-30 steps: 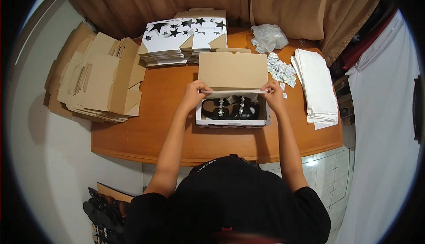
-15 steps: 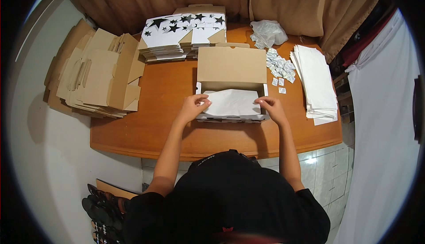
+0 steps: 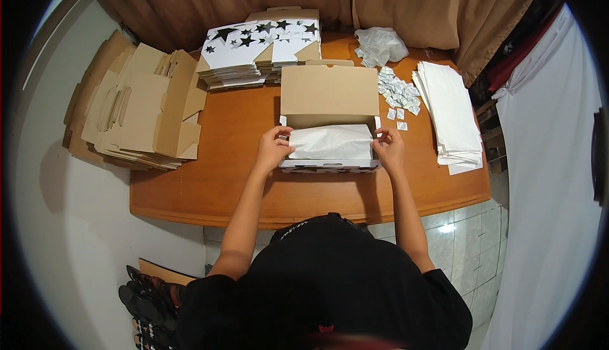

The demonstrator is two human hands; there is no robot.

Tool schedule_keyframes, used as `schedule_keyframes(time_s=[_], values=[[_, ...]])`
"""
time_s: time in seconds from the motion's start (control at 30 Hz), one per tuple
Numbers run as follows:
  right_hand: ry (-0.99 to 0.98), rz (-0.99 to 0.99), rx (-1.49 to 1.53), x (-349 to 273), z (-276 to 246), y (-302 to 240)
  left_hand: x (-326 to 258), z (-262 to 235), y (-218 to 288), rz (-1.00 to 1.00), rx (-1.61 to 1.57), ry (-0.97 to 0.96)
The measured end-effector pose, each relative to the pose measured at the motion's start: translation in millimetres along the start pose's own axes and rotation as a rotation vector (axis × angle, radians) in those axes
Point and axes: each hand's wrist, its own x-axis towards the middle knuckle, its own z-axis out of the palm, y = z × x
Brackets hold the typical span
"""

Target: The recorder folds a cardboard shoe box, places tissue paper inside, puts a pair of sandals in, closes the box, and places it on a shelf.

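An open cardboard box (image 3: pixel 330 93) stands on the table in front of me, brown inside, with white outer walls patterned in black and its lid raised at the back. A sheet of white paper (image 3: pixel 331 142) lies inside it, slightly creased and bulging. My left hand (image 3: pixel 273 150) is closed at the box's left side wall, its fingers curled over the top edge beside the paper. At the opposite side wall, my right hand (image 3: pixel 389 149) is closed likewise, thumb and fingers bent over the edge. The paper's outer ends lie close to both hands' fingertips.
Flattened brown cartons (image 3: pixel 136 105) are piled at the left. Behind the box is a stack of white star-printed cartons (image 3: pixel 238 52). To the right lie small white sachets (image 3: pixel 398 90), a crumpled plastic bag (image 3: pixel 380 46) and a stack of white paper sheets (image 3: pixel 447 112).
Both hands have moved outward from above the paper to the box's side walls. The paper now sits lower and bulges more inside the box.
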Motion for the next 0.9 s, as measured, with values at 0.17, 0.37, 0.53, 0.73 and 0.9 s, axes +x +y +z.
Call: schedule_keyframes(time_s=[0.17,0.37,0.53,0.73,0.9], values=[[0.018,-0.043,-0.077,-8,1,-7,1,0,-9,0.054,0.098,0.020],[0.099,0.018,-0.065,-7,6,-3,4,3,-3,0.137,0.128,0.092],[0.081,-0.076,-0.047,-6,4,-8,-2,1,5,0.043,-0.085,0.090],[-0.094,-0.199,-0.277,-15,-8,-18,-9,-12,-1,0.334,0.594,-0.212],[-0.241,-0.225,-0.367,-7,-14,-34,-12,7,11,0.456,0.765,-0.149]])
